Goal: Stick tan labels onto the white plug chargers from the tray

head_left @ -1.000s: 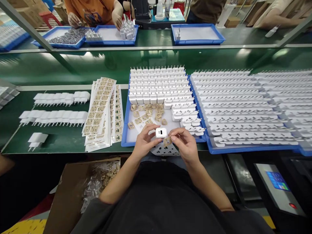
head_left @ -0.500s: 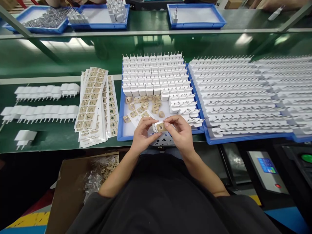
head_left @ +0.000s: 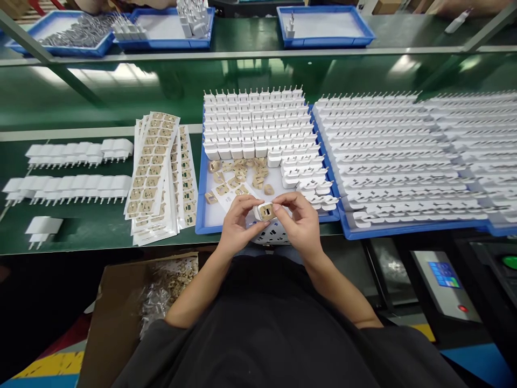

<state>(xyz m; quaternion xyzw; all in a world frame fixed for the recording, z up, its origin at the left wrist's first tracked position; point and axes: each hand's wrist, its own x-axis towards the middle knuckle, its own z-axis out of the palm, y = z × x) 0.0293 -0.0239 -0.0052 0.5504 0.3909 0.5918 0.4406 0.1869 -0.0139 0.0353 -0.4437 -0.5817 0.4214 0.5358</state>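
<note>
A white plug charger (head_left: pixel 257 212) is gripped between the thumb and fingers of my left hand (head_left: pixel 239 220), above the front edge of the blue tray (head_left: pixel 208 229). Over its port face lies a tan sticker (head_left: pixel 266 212) with a dark slot in the middle. The thumb and fingertips of my right hand (head_left: pixel 298 218) pinch at the sticker's right edge; whether they also touch the charger is hidden. Behind my hands, peeled tan stickers (head_left: pixel 239 171) lie loose in the tray. Rows of white chargers (head_left: pixel 254 124) stand there with pins up. Below my hands is a white sheet with dark marks (head_left: pixel 273 233).
Sticker sheets (head_left: pixel 147 172) are stacked left of the tray, beside rows of chargers (head_left: pixel 68 188). Another blue tray (head_left: pixel 416 230) full of chargers adjoins on the right. Below the bench edge are a cardboard box (head_left: pixel 121 302) and a device with a screen (head_left: pixel 444 275).
The charger's stickered face has tilted slightly in my fingers, and its slot shows more plainly. Both hands keep their grip in nearly the same place.
</note>
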